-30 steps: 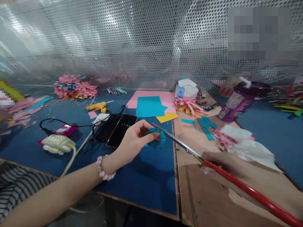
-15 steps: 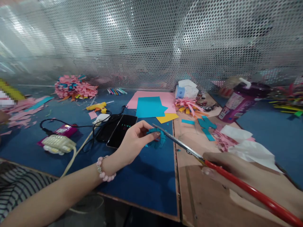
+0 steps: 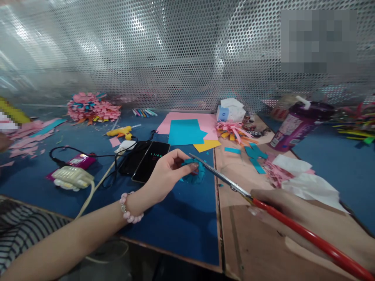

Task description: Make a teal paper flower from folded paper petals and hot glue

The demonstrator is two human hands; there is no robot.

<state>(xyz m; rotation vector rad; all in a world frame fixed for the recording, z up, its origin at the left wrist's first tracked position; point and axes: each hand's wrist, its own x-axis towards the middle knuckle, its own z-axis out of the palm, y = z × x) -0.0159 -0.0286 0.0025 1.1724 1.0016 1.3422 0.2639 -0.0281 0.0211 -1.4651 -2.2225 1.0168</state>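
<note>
Between the thumb and fingers of my left hand (image 3: 166, 171) is a teal fringed paper piece (image 3: 198, 175), pinched at its upper left edge. My right hand (image 3: 310, 214) grips a pair of red-handled scissors (image 3: 234, 185). Their blades look closed together, and the tips reach the top of the teal paper near my left thumb. Whether the tips touch the paper, I cannot tell. Behind my left hand lies a phone (image 3: 149, 160) with a lit clock. Teal paper strips (image 3: 257, 158) and crumpled white tissue (image 3: 313, 191) lie beyond the scissors.
Teal sheets (image 3: 186, 132) rest on pink paper (image 3: 166, 123) at the back. A yellow glue gun (image 3: 121, 132), a power strip (image 3: 72, 177) and cables spread left. A purple tumbler (image 3: 299, 127) stands right, near a tissue pack (image 3: 231, 111). A perforated metal screen (image 3: 187, 54) rises behind.
Almost nothing differs. Both hands, the teal paper and the scissors keep nearly the same places.
</note>
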